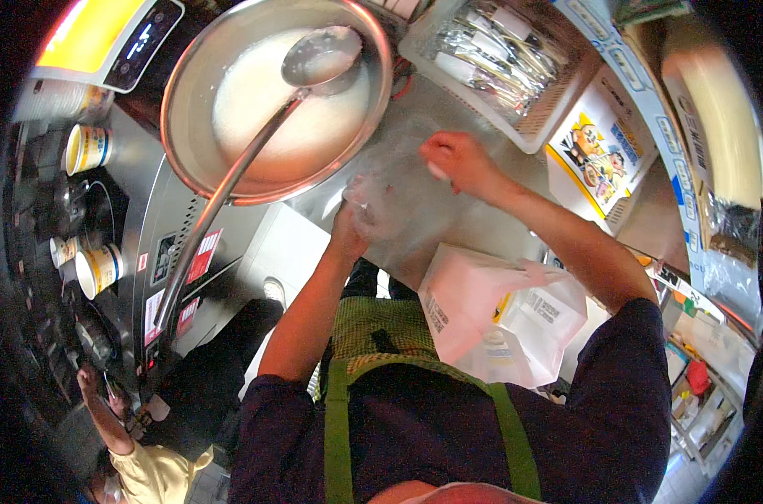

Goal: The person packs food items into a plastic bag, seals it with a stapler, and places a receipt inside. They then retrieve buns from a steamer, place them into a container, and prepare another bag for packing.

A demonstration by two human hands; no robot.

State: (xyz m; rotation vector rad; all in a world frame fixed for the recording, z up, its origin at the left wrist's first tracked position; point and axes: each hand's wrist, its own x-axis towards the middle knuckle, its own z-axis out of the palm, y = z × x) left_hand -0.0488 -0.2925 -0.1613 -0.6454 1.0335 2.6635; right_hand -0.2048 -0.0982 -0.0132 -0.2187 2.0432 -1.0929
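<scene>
My left hand (351, 223) grips a thin, clear plastic piece (387, 205), apparently a bag, blurred over the metal counter (413, 113). To its right, my right hand (460, 162) hovers with curled fingers. A small pale patch shows at those fingers, but blur hides whether they pinch anything. Beyond my hands at the left stands a large round metal pot (192, 107) containing white, milky liquid (249, 101). A metal ladle (243, 164) leans across the pot's near rim; its bowl is at the liquid and its long handle juts out toward me.
A plastic basket (526, 142) holds several wrapped utensils, beside a printed carton (598, 154). A pinkish translucent bag (457, 296) hangs at the counter's near edge. Paper cups (98, 271) stand left, near a device with a display (143, 47). Another person's yellow sleeve (154, 469) shows lower left.
</scene>
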